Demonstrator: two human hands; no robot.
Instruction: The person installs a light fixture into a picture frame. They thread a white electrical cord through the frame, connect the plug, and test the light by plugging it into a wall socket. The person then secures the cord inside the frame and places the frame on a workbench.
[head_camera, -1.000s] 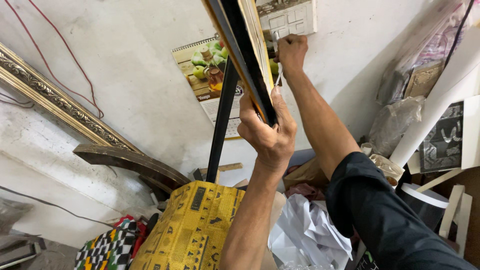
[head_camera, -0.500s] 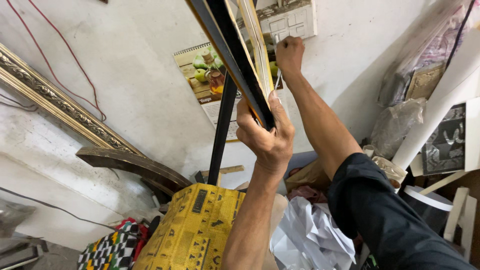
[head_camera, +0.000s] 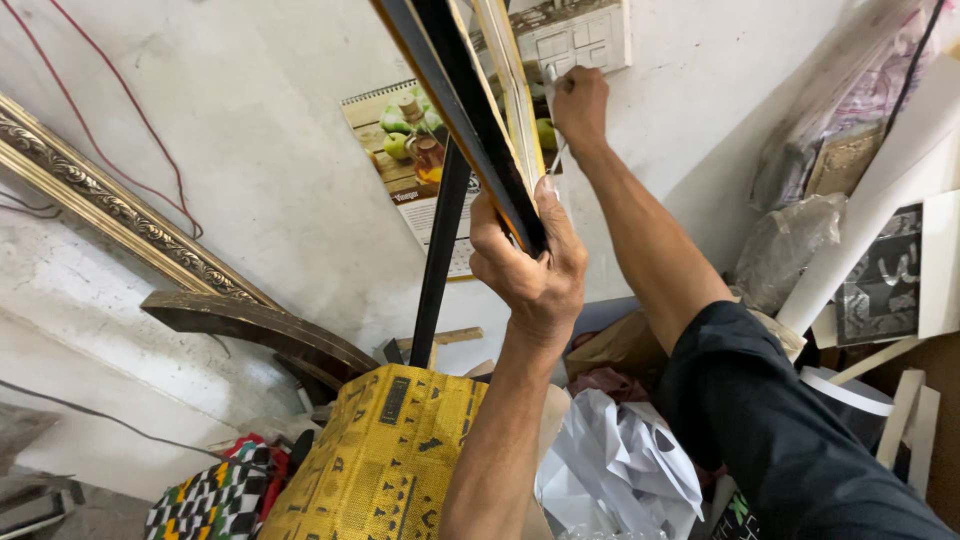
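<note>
My left hand (head_camera: 530, 265) is closed around the lower edge of a picture frame (head_camera: 455, 80) with a black and gold moulding, holding it up against the wall. My right hand (head_camera: 580, 100) is raised higher, fingers pinched on a thin white cord or wire (head_camera: 556, 150) that hangs beside the frame's far edge. A dark sleeve covers my right upper arm (head_camera: 770, 420). A black upright bar (head_camera: 440, 250) runs down behind the frame.
A wall calendar with a fruit picture (head_camera: 400, 150) hangs on the white wall under a switch panel (head_camera: 585, 35). An ornate gold moulding (head_camera: 110, 200) leans at left. A yellow woven sack (head_camera: 385, 460), crumpled white plastic (head_camera: 620, 465) and stacked boards and frames (head_camera: 890, 270) crowd the floor.
My left hand has shifted slightly with the frame, and my right hand has stayed high near the switch panel, still pinching the cord.
</note>
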